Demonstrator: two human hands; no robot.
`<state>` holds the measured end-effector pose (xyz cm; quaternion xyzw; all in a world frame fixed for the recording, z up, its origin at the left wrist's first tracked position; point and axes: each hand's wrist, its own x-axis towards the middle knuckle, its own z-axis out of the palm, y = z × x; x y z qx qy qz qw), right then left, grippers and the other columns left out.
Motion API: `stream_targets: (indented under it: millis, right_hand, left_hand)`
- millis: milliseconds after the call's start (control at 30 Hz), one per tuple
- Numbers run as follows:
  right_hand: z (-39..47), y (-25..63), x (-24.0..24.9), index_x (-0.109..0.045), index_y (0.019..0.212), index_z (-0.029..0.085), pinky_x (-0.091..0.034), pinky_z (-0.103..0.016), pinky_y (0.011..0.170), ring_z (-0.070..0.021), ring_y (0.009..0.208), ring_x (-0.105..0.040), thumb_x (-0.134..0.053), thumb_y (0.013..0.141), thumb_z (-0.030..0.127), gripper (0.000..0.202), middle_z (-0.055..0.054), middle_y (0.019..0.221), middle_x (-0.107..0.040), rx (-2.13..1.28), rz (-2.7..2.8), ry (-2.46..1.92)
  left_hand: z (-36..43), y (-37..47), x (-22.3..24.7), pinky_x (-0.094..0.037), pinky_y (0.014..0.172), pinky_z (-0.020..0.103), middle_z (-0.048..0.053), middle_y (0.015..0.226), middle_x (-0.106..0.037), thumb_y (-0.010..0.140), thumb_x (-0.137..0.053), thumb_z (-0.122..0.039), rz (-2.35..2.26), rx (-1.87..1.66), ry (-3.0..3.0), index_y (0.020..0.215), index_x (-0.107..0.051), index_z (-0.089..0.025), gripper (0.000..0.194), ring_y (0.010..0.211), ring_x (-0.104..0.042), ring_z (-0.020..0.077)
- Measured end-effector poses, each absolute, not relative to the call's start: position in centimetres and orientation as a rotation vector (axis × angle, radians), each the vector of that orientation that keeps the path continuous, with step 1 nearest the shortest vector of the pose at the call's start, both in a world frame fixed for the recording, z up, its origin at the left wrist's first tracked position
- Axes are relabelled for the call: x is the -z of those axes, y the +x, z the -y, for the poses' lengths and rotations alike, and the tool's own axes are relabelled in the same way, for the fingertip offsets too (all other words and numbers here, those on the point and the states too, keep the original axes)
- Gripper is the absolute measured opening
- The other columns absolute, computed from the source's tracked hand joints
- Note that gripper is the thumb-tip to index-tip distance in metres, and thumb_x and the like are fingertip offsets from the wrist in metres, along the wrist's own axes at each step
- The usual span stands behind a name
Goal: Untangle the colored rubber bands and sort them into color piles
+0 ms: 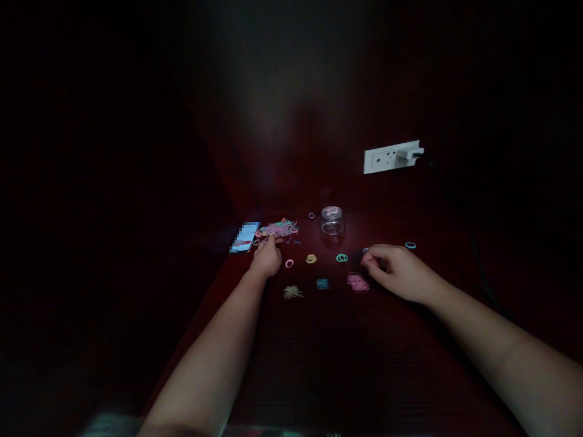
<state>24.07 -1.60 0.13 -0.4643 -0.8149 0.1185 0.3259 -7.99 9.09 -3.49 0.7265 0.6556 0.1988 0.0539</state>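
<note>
My left hand (266, 257) reaches to the near edge of a mixed pile of coloured bands (281, 228), with its index finger stretched out. Fingers of my right hand (395, 271) are pinched together above the table; anything between them is too small to make out. Beside that hand lies a pink bundle of thin bands (358, 282), and a purple ring (365, 250) shows partly behind its fingertips. A pink ring (289, 263), yellow rings (311, 259) and green rings (341, 258) lie in a row between my hands. Nearer me are a pale yellow bundle (292, 292) and a blue bundle (322, 283).
A clear lidded jar (332, 221) stands behind the rings, with a small purple ring (311, 215) to its left. A lit phone (245, 237) lies left of the pile. A teal ring (410, 245) is at the right. The wall socket (390, 158) has a plug and dark cable.
</note>
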Motion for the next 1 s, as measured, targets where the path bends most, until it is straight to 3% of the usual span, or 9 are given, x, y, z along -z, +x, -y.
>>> stream_targets:
  millis: [400,667,1000]
  right_hand:
    - [1.68,23.84,-0.17,-0.061,0.07,0.02,-0.037,-0.027,0.059,-0.014,0.058,-0.05,-0.053,0.084,0.021,0.017,0.001,0.062,-0.056,-0.318,2.142,-1.221]
    - [1.73,23.78,-0.19,-0.061,0.07,0.02,-0.037,-0.026,0.058,-0.0135,0.057,-0.05,-0.053,0.085,0.021,0.017,0.001,0.062,-0.056,-0.33,2.147,-1.22]
    - [1.83,23.57,-0.19,-0.059,0.07,0.019,-0.037,-0.026,0.057,-0.0127,0.056,-0.049,-0.053,0.087,0.022,0.018,0.002,0.062,-0.055,-0.338,2.157,-1.243]
  left_hand:
    - [-9.04,-8.25,3.58,-0.042,0.107,0.043,0.009,0.128,-0.063,0.089,-0.05,-0.026,-2.051,-0.584,2.251,0.115,-0.065,-0.023,0.03,0.121,-0.054,0.0289]
    - [-9.13,-8.14,3.84,-0.036,0.111,0.046,0.008,0.139,-0.056,0.091,-0.047,-0.026,-2.027,-0.513,2.316,0.133,-0.058,-0.027,0.043,0.132,-0.045,0.03]
    - [-9.14,-8.29,3.82,-0.038,0.11,0.044,0.013,0.129,-0.06,0.091,-0.048,-0.03,-2.094,-0.487,2.303,0.128,-0.064,-0.023,0.041,0.125,-0.05,0.0305]
